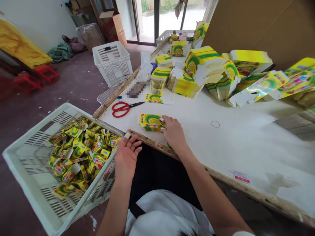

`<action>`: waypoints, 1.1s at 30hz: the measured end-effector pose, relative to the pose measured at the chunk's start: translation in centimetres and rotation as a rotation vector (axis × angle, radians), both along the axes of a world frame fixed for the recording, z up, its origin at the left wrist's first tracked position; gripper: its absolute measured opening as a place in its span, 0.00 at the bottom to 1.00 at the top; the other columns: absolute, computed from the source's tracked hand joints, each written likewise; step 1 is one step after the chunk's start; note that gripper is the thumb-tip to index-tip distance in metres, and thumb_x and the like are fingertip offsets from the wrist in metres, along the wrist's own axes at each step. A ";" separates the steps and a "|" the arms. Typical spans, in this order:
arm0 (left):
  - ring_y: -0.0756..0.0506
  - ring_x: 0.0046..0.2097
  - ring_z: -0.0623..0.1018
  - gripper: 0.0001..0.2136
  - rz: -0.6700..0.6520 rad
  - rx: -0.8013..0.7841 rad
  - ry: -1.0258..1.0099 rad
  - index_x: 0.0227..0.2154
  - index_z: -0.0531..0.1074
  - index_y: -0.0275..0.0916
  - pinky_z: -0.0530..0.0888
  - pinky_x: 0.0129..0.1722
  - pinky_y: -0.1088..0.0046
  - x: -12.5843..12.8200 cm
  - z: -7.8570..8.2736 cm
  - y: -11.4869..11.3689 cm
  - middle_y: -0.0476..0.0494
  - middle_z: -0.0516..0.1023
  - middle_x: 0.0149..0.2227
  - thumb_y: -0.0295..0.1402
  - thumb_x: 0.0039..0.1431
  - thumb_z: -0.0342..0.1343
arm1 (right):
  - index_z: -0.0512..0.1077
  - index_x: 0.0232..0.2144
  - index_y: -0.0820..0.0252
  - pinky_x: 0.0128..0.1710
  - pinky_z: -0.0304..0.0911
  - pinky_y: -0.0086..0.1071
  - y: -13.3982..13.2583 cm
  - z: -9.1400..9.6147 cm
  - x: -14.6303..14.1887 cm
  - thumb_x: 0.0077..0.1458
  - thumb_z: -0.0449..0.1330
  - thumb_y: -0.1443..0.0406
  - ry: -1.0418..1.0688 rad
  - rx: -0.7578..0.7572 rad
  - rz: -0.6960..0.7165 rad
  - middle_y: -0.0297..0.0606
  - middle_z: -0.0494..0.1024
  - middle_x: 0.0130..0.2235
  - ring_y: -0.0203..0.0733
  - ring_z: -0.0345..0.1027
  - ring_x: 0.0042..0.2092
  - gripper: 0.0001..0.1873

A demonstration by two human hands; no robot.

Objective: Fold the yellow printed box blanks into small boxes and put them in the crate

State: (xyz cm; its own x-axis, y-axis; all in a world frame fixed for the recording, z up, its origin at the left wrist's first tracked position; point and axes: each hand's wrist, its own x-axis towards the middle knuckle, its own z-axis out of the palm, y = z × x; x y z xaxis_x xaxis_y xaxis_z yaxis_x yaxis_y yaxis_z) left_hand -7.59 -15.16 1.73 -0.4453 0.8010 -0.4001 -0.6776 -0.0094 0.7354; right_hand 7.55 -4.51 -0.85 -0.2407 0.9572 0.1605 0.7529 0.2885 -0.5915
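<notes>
My right hand (173, 131) rests on the white table (221, 144) near its front edge, fingers curled onto a small stack of flat yellow-green printed cartons (150, 122). My left hand (127, 154) hovers open, palm up, fingers apart, just over the right rim of a white plastic crate (24, 167) at my left. That crate holds several folded yellow-green boxes (81, 147). White tape wraps some fingertips of both hands.
Red-handled scissors (122, 108) lie on the table's left part, a single flat carton (154, 98) beyond them. Heaps of flat and folded cartons (197, 72) fill the far side. A second white crate (113, 62) stands on the floor; red stools (36, 77) at left.
</notes>
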 end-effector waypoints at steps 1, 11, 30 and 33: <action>0.49 0.31 0.79 0.22 -0.016 -0.012 0.015 0.38 0.72 0.37 0.76 0.28 0.76 0.1 -0.3 0.0 0.44 0.80 0.35 0.48 0.46 0.64 | 0.67 0.49 0.63 0.49 0.63 0.50 0.1 -0.1 -0.1 0.47 0.53 0.79 0.005 0.002 0.007 0.51 0.76 0.45 0.57 0.67 0.48 0.26; 0.46 0.43 0.79 0.22 -0.112 0.085 0.049 0.37 0.75 0.40 0.76 0.40 0.71 1.9 -1.8 -0.5 0.44 0.80 0.41 0.45 0.39 0.70 | 0.57 0.46 0.55 0.36 0.65 0.35 -3.9 2.3 0.5 0.44 0.54 0.77 0.418 -0.100 0.199 0.32 0.71 0.33 0.40 0.68 0.33 0.26; 0.47 0.39 0.77 0.17 -0.016 0.196 0.548 0.37 0.76 0.40 0.73 0.43 0.73 2.3 -2.0 -0.9 0.47 0.78 0.36 0.46 0.49 0.65 | 0.73 0.38 0.56 0.39 0.67 0.32 -8.8 2.0 -0.4 0.51 0.61 0.67 0.999 -0.387 0.280 0.34 0.79 0.35 0.41 0.73 0.38 0.09; 0.46 0.38 0.78 0.11 0.008 0.175 0.643 0.33 0.77 0.38 0.74 0.44 0.72 1.7 -1.6 -1.1 0.47 0.79 0.33 0.41 0.52 0.64 | 0.78 0.35 0.54 0.40 0.69 0.35 -8.2 2.6 0.6 0.54 0.57 0.69 0.865 -0.219 0.254 0.36 0.81 0.35 0.43 0.74 0.38 0.10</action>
State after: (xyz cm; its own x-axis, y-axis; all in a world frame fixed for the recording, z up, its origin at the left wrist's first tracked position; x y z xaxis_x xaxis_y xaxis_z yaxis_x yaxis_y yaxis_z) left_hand -5.88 -16.28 0.10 -0.5579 0.8258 0.0829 -0.1039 -0.1686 0.9802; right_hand 8.18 -12.75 1.74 -0.3283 0.9222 0.2045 -0.0468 0.2004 -0.9786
